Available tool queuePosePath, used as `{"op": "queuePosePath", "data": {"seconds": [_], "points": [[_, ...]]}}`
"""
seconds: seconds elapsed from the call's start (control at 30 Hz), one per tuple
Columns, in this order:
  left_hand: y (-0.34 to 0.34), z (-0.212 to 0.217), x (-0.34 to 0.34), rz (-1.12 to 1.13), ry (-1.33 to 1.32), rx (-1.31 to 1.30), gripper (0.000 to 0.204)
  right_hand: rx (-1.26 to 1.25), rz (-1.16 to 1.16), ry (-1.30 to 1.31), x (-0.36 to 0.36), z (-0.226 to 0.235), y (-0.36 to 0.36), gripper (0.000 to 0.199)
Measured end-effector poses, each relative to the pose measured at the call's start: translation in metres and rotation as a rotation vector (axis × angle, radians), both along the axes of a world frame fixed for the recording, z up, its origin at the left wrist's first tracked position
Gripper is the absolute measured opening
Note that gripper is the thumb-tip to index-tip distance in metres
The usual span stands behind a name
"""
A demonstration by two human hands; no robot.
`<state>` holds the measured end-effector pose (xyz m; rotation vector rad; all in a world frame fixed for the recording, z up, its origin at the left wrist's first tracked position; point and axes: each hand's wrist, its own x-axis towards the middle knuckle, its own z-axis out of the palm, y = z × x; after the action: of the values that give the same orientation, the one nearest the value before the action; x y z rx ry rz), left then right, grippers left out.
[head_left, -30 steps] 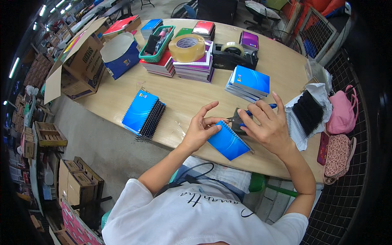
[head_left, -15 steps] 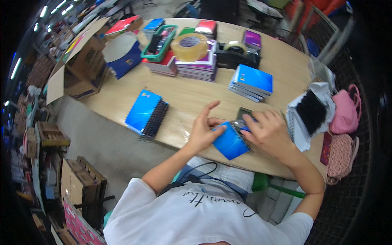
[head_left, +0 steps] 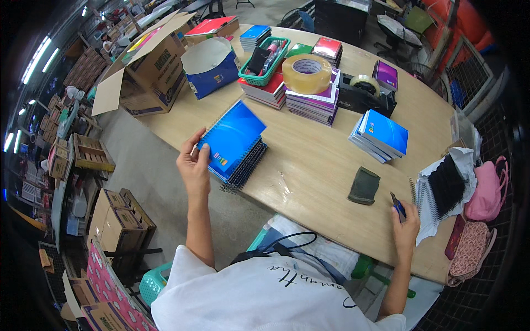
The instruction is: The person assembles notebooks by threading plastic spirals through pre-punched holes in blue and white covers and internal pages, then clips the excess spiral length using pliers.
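Observation:
My left hand point(head_left: 193, 168) grips the spiral edge of a blue notebook point(head_left: 234, 135). The notebook lies over a stack of blue spiral notebooks point(head_left: 249, 165) with black coils, slightly askew to it. At the right, my right hand point(head_left: 406, 229) is closed around small pliers with blue handles point(head_left: 395, 201), their jaws pointing away from me. A dark green, block-like piece point(head_left: 364, 186) rests on the table left of the pliers. Beyond it stands a pile of blue notebooks point(head_left: 381, 135) with no coils showing.
Black spiral coils point(head_left: 444, 187) lie on white wrapping at the right, beside a pink pouch point(head_left: 486, 190). Farther back are a tape dispenser point(head_left: 364, 94), a large tape roll point(head_left: 307, 74) on purple books, a green basket point(head_left: 265, 60) and a cardboard box point(head_left: 152, 80).
My left hand has carried the blue notebook leftward onto the stack. My right hand, with the pliers, has drawn away to the right. The view has shifted.

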<state>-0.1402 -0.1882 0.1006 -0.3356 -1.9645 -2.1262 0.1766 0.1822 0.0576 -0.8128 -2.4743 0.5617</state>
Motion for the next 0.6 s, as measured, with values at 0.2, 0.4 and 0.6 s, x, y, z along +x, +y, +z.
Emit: {"op": "queuePosePath", "data": {"seconds": [0.2,0.4,0.6], "points": [[-0.032,-0.023,-0.005,0.254,0.131,-0.711,0.031,0.110,-0.050,-0.045,0.004,-0.038,0.002,0.036],[-0.045,-0.037,-0.011,0.266,0.206,-0.874,0.031,0.240,-0.006,-0.049,0.001,-0.043,0.004,0.044],[0.045,0.024,0.043,0.083,0.348,-0.396,0.041,0.218,0.341,-0.043,-0.049,-0.005,-0.046,0.053]]}}
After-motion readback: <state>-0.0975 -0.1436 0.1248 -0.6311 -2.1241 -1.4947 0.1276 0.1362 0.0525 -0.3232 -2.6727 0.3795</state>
